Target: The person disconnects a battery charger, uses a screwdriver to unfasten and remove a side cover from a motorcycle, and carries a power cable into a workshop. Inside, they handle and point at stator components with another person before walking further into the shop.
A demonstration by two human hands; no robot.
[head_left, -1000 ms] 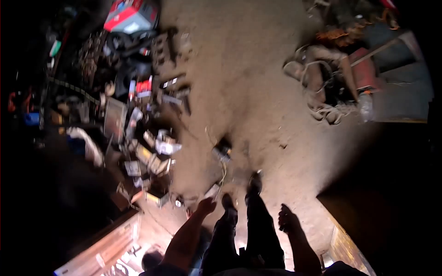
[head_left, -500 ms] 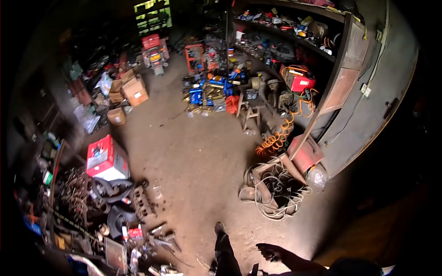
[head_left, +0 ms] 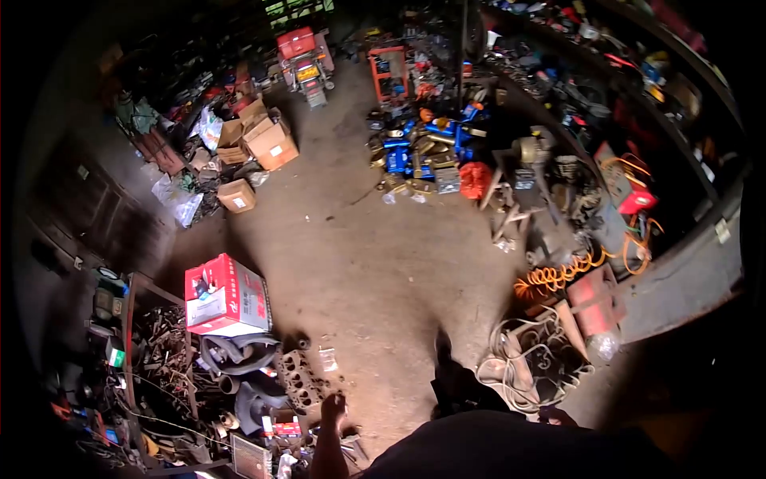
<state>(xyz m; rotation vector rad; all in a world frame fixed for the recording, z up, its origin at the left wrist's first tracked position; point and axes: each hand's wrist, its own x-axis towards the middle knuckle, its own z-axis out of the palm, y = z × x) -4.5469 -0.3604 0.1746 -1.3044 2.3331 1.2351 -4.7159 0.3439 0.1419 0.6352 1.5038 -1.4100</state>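
My left hand (head_left: 333,408) hangs low at the bottom of the head view, with its bare forearm below it. It is nearest to a rusty engine block (head_left: 300,378) with round bores, apart from it as far as I can see. Its fingers are too small and blurred to read. My right hand (head_left: 558,417) shows only in part past the dark clothing on my body, near a coil of pale hose (head_left: 511,383) on the floor. Its fingers are mostly hidden. Nothing held shows in either hand.
A red and white carton (head_left: 227,295) and metal scrap are at left. Brown boxes (head_left: 270,142) and a motorcycle (head_left: 305,68) stand further back. Blue and gold parts (head_left: 423,152) lie mid-floor. An orange coiled air hose (head_left: 558,277) and loaded shelves line the right.
My view has turned, so the room's things sit further right and the right shelves fill more of it. My left arm has come into view; my right hand is now mostly hidden by my body.
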